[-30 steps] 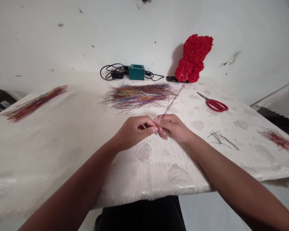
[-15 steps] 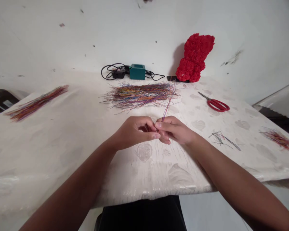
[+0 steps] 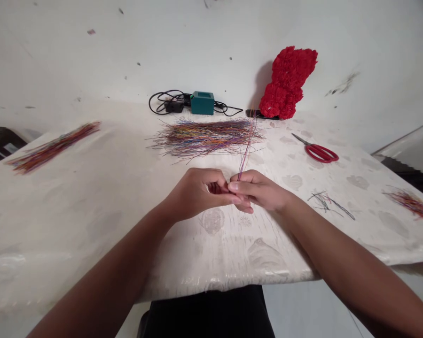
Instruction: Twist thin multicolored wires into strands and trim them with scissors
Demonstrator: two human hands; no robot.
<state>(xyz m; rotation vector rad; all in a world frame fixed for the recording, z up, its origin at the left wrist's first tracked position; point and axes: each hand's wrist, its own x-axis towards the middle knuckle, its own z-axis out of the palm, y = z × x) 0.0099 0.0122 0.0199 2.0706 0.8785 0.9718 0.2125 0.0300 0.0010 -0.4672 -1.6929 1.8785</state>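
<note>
A few thin coloured wires (image 3: 246, 157) stand up out of my right hand (image 3: 259, 190), whose thumb and forefinger pinch them near their lower end. Against its fingertips, my left hand (image 3: 202, 193) is closed with thumb and fingers curled at the same end of the wires. The wires' lower tips are hidden between the fingers. Just beyond both hands lies a large loose pile of multicoloured wires (image 3: 204, 137) on the table.
Red-handled scissors (image 3: 320, 152) and some short wire scraps (image 3: 327, 204) lie to the right, with another wire bundle (image 3: 412, 204) at the right edge. A longer bundle (image 3: 56, 146) lies left. Along the wall are a teal box (image 3: 202, 103), black cables (image 3: 162, 101) and a red flowered figure (image 3: 285, 84).
The view has shifted slightly. Both hands keep together at the wires' lower end, with only small finger movements; the left fingertips reach a little further under the right hand.
</note>
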